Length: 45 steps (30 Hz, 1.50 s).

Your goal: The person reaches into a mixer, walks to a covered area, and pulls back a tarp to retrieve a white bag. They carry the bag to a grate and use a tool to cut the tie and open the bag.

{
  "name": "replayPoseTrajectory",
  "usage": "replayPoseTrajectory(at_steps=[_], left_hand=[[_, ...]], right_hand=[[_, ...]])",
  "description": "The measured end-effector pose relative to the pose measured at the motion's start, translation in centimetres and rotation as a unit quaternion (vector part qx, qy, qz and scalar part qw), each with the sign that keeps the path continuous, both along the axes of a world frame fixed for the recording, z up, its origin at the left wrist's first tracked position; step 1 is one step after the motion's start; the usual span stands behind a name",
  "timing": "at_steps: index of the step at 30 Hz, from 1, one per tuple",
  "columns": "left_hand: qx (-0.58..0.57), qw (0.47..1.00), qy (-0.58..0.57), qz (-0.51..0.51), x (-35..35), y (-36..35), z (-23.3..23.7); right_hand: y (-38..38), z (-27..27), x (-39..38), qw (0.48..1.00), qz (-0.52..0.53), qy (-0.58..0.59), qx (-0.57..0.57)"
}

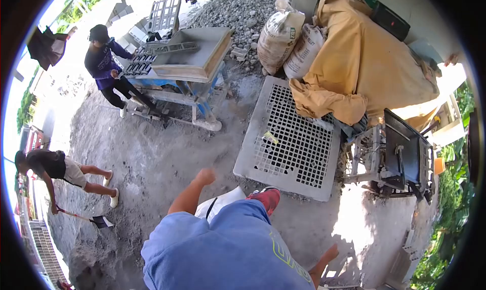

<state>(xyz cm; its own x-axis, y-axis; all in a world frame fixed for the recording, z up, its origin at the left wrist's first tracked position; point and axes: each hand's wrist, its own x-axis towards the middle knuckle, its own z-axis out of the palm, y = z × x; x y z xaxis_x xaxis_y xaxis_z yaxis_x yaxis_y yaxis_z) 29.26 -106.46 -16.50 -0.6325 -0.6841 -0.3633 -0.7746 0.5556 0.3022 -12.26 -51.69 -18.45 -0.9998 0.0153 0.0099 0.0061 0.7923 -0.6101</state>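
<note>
My left hand [205,177] hangs out in front of my blue shirt [217,249], over the grey dusty ground. Its fingers look curled in, and I see nothing in them. My right hand [330,253] is low on the other side of my body, above the sunlit ground; it is small and blurred, so its fingers cannot be made out. Neither hand touches anything that I can see. Between them show white cloth [223,201] with a black stripe and one red shoe [268,199]. Just ahead lies a pale slab with a square grid of holes [248,153].
Ahead, a person [104,62] stands at a blue-legged workbench [187,82] bearing a tray. At left another person [61,168] bends with a shovel [101,221]. Filled sacks [278,39], a tan tarp [379,62], a gravel pile [238,16] and a metal-framed machine [405,153] stand around.
</note>
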Motion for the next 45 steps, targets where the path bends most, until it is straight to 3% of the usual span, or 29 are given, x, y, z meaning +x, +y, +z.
replayPoseTrajectory(at_steps=[2,3,5,6,8,9,10,11,12,13,14,18,20,23,25,29,30,31,32,33,34,35,37,39,41,43,45], left_hand=[[0.015,0.944,-0.208,-0.257,0.6,-1.0,-4.1],[0.017,0.943,-0.207,-0.259,0.8,-1.0,-6.1],[-0.014,0.903,-0.296,-0.311,0.3,-0.6,-9.5],[-0.003,0.899,-0.292,-0.325,-1.5,-0.2,-10.2],[0.157,0.956,-0.245,-0.040,-6.4,-1.2,-10.7],[0.147,0.957,-0.227,-0.103,-9.1,-2.5,-12.3],[0.142,0.952,-0.211,-0.168,-11.4,-3.4,-13.7],[0.129,0.982,-0.121,-0.064,-15.0,-4.3,-11.6],[0.114,0.992,-0.026,0.044,-19.5,-5.4,-8.2],[0.076,0.993,0.075,0.039,-23.0,-6.8,-6.0],[0.092,0.991,0.087,0.039,-26.7,-8.3,-3.3],[0.134,0.980,0.134,0.061,-37.7,-13.2,8.2],[0.135,0.960,0.207,0.136,-39.6,-14.3,10.5],[0.089,0.944,0.246,0.199,-37.2,-14.3,8.4],[0.048,0.934,0.224,0.273,-33.7,-11.9,7.5],[-0.092,0.903,0.080,0.413,-24.9,-0.3,2.8],[-0.078,0.922,-0.032,0.378,-21.3,4.0,-0.7],[-0.086,0.860,-0.019,0.503,-20.9,9.3,-0.5],[0.023,0.902,-0.221,0.371,-18.5,14.3,-3.6],[0.091,0.907,-0.267,0.312,-19.2,18.1,-2.2],[0.161,0.903,-0.309,0.250,-20.3,21.9,-1.2],[0.085,0.818,-0.236,0.518,-22.5,26.1,-1.7],[0.261,0.874,-0.284,0.295,-24.9,30.4,-1.4],[0.263,0.872,-0.271,0.312,-29.0,32.0,-0.6],[0.209,0.871,-0.214,0.390,-31.4,32.9,-1.7],[0.133,0.823,-0.064,0.549,-33.0,33.0,-2.0],[0.128,0.788,-0.037,0.601,-33.4,32.5,-2.8]], right_hand=[[-1.0,-2.6,-3.3,0.983,-0.087,-0.141,0.077],[-2.3,-2.1,-4.7,0.983,-0.088,-0.141,0.080],[-5.3,0.4,-5.1,0.971,0.044,-0.157,0.172],[-5.0,0.4,-5.4,0.969,0.031,-0.161,0.185],[-6.8,-1.2,-7.9,0.983,0.059,-0.129,0.121],[-6.4,-4.7,-9.6,0.981,0.054,-0.132,0.129],[-3.8,-8.7,-10.5,0.965,0.176,-0.102,0.167],[-2.3,-10.4,-11.8,0.933,0.295,-0.065,0.196],[-3.7,-8.8,-12.9,0.933,0.289,-0.066,0.202],[-6.4,-6.4,-13.4,0.940,0.250,-0.154,0.172],[-9.3,-4.3,-14.4,0.937,0.211,-0.241,0.138],[-18.1,0.6,-20.5,0.942,0.213,-0.257,0.042],[-21.2,1.0,-24.4,0.927,0.306,-0.195,0.100],[-24.5,-0.5,-30.2,0.906,0.378,-0.158,0.109],[-26.9,-1.4,-33.6,0.903,0.360,-0.235,0.014],[-30.7,-6.8,-43.9,0.672,0.734,-0.095,-0.030],[-31.6,-9.8,-46.7,0.663,0.742,-0.031,0.096],[-34.8,-7.3,-47.9,0.676,0.684,-0.146,0.231],[-36.9,-9.3,-50.5,0.702,0.660,-0.201,0.176],[-38.7,-11.6,-52.8,0.722,0.630,-0.259,0.122],[-42.1,-6.1,-51.0,0.766,0.445,-0.463,-0.031],[-44.8,-5.0,-51.2,0.768,0.379,-0.511,-0.076],[-49.8,-1.6,-50.6,0.762,0.450,-0.466,0.002],[-54.1,-1.4,-49.6,0.743,0.519,-0.415,0.081],[-58.2,-1.1,-45.9,0.737,0.537,-0.398,0.103],[-61.8,-2.3,-42.1,0.729,0.539,-0.392,0.156],[-64.0,1.0,-35.7,0.613,0.735,-0.225,0.186]])
